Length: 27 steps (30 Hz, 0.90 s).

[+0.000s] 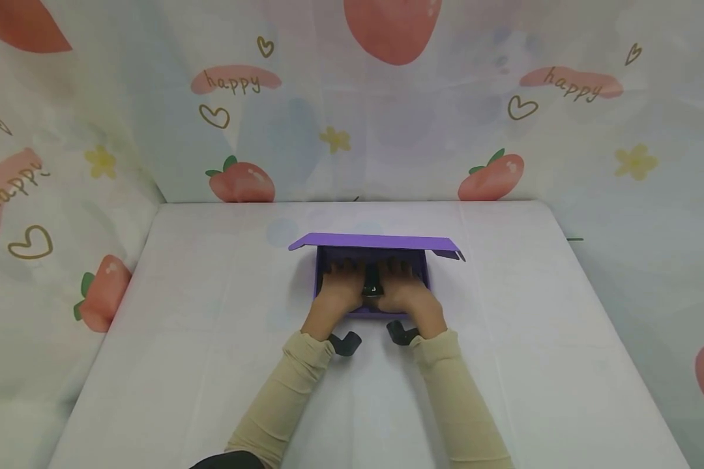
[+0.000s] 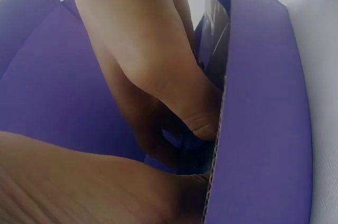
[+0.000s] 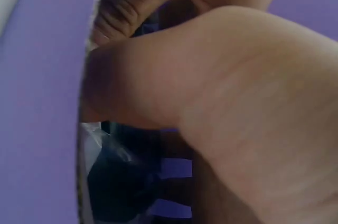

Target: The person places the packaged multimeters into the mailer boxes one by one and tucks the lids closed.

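Head view: a left hand [image 1: 343, 286] and a right hand [image 1: 403, 292] are reaching into an open purple cardboard box [image 1: 375, 242], which is resting on a white-covered table [image 1: 211, 352]. Inside the box, a glossy black object [image 1: 373, 280] is showing between them; box walls are hiding their fingertips, so I cannot tell whether either is gripping anything. Behind the box, a pale backdrop [image 1: 410, 137] is displaying hearts [image 1: 214, 116] and red fruit [image 1: 242, 182].

Fruit-printed backdrop [image 1: 399, 124] behind white table [image 1: 199, 326]

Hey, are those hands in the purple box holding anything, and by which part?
That can't be told: the left hand and right hand reach into the purple box, a black object between them, but any grip is hidden.
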Tool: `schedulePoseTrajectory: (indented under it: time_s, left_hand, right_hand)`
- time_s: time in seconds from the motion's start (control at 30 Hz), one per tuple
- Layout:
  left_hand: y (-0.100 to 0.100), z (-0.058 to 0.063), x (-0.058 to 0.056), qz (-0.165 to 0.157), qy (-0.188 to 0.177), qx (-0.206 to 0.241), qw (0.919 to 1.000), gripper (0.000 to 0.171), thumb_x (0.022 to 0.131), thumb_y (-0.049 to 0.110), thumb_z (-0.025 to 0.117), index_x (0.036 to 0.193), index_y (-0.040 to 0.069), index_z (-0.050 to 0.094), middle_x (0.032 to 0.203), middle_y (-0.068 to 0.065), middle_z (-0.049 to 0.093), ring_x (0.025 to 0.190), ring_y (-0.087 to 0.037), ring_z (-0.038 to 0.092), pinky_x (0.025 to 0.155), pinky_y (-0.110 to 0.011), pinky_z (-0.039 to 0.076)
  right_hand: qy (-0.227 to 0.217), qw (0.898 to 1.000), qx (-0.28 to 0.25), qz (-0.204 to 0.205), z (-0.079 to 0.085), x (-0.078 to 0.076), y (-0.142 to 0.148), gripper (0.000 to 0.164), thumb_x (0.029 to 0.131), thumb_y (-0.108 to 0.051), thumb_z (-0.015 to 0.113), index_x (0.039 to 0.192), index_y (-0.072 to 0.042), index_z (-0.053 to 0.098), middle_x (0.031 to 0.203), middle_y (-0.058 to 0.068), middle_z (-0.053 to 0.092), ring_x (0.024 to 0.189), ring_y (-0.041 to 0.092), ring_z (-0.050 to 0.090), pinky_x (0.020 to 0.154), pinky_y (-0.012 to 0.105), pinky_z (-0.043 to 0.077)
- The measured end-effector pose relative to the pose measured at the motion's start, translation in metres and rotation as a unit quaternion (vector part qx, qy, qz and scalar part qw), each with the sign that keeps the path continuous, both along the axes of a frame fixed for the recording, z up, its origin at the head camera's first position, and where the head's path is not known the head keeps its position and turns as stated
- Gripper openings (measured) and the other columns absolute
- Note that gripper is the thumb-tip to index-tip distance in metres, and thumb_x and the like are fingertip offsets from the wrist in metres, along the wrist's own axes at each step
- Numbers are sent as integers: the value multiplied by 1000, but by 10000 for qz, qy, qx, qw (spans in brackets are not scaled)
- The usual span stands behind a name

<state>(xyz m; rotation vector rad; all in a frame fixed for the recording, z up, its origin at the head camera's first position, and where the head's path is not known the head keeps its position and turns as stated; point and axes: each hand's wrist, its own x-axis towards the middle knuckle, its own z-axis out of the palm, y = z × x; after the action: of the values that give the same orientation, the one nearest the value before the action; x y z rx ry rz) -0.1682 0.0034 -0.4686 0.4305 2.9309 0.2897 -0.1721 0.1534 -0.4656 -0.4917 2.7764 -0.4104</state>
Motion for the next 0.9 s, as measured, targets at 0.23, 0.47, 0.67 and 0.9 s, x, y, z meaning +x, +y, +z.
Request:
schedulePoseTrajectory:
  time_s: [0.23,0.47,0.67,0.9]
  left_hand:
    - [-1,-9,6,-147,645,65,9978,64,86,30,82,138,3,59,131,-23,63,119,-48,62,90,-58,58]
    - [-6,-25,15,-203,1277,231,9913,76,86,38,85,146,2,55,147,-28,56,122,-51,60,90,-59,58]
    - [-12,-25,23,-221,1217,409,9915,74,94,42,77,150,2,52,155,-27,49,137,-52,51,99,-61,54]
    - [-16,-25,37,-346,1360,495,9889,62,103,33,66,152,1,49,158,-26,48,143,-53,47,107,-64,49]
  right_hand:
    - [252,9994,-231,-42,-8,4,4,98,87,-40,75,159,8,28,159,38,33,150,58,29,125,66,25]
    - [925,9938,-611,-41,-22,13,9,92,87,-34,76,159,3,32,161,33,35,150,58,30,123,68,26]
    - [1465,9860,-687,-409,-20,36,6,70,95,-23,70,154,4,44,158,32,42,146,58,38,117,69,36]
    - [1833,9771,-659,-858,-23,60,-5,60,103,-26,61,152,5,45,156,33,44,144,55,43,119,68,34]
